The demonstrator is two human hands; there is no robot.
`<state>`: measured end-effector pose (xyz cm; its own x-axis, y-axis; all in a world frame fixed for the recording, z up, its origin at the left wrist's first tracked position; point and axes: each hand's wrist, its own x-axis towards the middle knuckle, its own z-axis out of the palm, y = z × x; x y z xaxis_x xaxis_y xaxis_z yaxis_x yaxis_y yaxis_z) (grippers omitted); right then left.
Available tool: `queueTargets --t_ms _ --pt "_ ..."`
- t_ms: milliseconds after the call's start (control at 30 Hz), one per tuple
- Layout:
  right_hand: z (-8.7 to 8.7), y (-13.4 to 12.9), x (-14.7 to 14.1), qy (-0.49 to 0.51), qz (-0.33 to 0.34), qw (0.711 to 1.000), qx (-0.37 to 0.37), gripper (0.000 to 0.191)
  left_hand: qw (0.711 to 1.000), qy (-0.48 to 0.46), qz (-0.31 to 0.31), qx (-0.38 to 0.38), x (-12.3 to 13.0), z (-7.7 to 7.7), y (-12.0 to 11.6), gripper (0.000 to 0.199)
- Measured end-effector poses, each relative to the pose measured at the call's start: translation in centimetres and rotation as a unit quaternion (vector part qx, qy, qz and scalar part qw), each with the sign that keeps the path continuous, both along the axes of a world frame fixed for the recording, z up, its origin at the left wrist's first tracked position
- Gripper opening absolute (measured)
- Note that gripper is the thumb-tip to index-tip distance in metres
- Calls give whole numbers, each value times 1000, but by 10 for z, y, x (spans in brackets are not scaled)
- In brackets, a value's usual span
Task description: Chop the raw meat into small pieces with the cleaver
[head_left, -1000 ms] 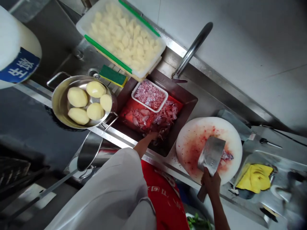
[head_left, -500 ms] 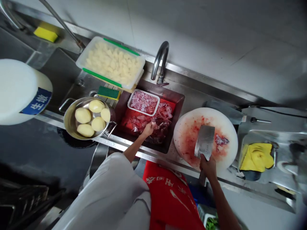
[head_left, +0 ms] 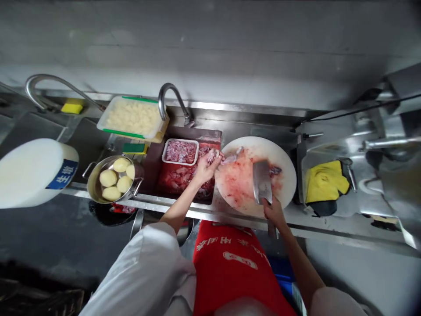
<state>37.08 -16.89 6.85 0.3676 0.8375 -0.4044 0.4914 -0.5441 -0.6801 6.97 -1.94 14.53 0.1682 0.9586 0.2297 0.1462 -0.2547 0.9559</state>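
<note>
My left hand (head_left: pixel 208 167) is closed on a pale, limp piece of raw meat (head_left: pixel 232 158), which trails over the left rim of the round white cutting board (head_left: pixel 237 188). My right hand (head_left: pixel 274 212) grips the handle of a cleaver (head_left: pixel 262 179); its broad blade is over the board's right half. A dark meat scrap (head_left: pixel 275 170) lies just right of the blade, and red stains spread across the board. Left of the board, a sink (head_left: pixel 151 175) holds raw meat pieces (head_left: pixel 179 177) in reddish liquid and a white basket (head_left: pixel 180 163) of chopped meat.
A pot (head_left: pixel 93 186) of peeled potatoes stands left of the sink, near a green-yellow sponge (head_left: pixel 134 148). Behind it sits a tub (head_left: pixel 131 118) of cut potatoes. A faucet (head_left: pixel 171 87) arches over the sink. A yellow cloth (head_left: pixel 325 180) lies at right; a white bucket (head_left: pixel 31 171) is far left.
My left hand has come up out of the sink to the board's left edge with a piece of raw meat. My right hand still holds the cleaver over the board. The view has turned.
</note>
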Motion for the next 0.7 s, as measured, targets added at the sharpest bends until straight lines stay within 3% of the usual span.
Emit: queueTargets --t_ms 67,133,200,267,333,433,500,600,700 --pt "-2 -9 26 -10 35 999 4 22 999 28 -43 -18 35 -18 -16 27" --pt "-3 -17 49 -33 70 997 8 20 994 60 -67 -67 60 -47 -36 26" --pt "-4 -23 68 -63 103 993 -1 20 984 79 -71 -140 71 -74 -57 26" --pt "-3 -28 81 -95 142 985 -26 21 972 92 -73 -203 69 -91 -71 23" --pt "1 -31 91 -127 180 974 -54 22 965 131 -47 -223 63 -94 -76 16" --pt "8 -31 101 -155 221 960 -72 23 939 285 106 -160 74 -80 -66 14" --pt "11 -29 106 -159 236 956 -69 23 896 387 176 -125 106 -72 -55 19" --pt "11 -27 112 -162 247 953 -62 24 869 443 144 -168 173 -71 -40 39" --pt "6 -27 116 -164 252 952 -53 24 887 383 171 -194 211 -82 -27 54"
